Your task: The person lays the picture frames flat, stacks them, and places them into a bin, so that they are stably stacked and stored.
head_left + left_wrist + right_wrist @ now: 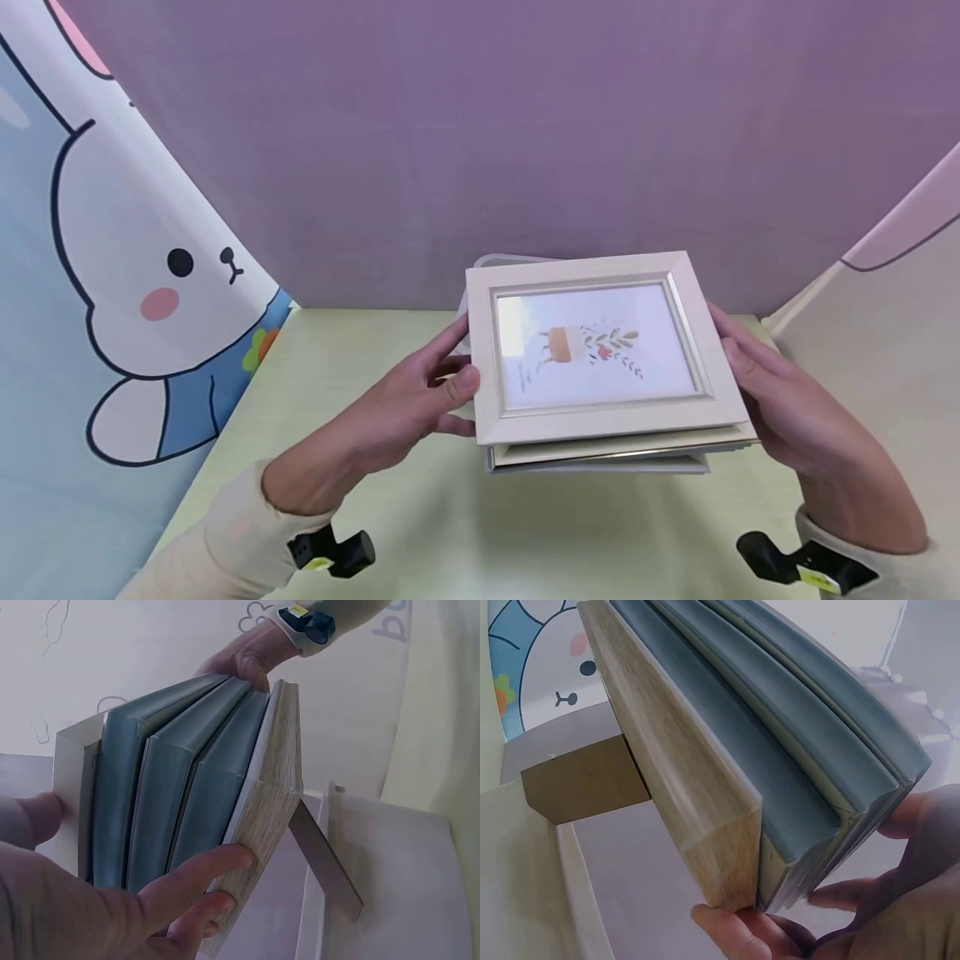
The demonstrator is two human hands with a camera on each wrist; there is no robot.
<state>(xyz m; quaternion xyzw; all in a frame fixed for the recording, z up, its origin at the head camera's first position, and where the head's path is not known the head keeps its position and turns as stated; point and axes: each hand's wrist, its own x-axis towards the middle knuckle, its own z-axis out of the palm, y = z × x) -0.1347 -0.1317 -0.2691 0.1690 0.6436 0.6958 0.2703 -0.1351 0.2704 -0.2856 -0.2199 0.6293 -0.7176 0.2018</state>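
Note:
A stack of picture frames is held off the table between both hands. On top lies a white picture frame (600, 346) with a plant print behind glass. Beneath it, the wrist views show blue-grey frames (161, 780) and a wood-grain frame (667, 735) at the bottom, its stand leg (326, 859) swung out. My left hand (390, 408) grips the left end, thumb on the white frame and fingertips against the wood-grain one. At the right end, my right hand (795, 408) grips the stack, its fingertips reaching the wood-grain frame's edge in the right wrist view.
A white plastic bin (397, 877) stands behind and below the stack, mostly hidden in the head view. The pale green table (360, 333) meets a purple backdrop (480, 150). A bunny-print cloth (150, 250) hangs at left, a pale cloth (877, 333) at right.

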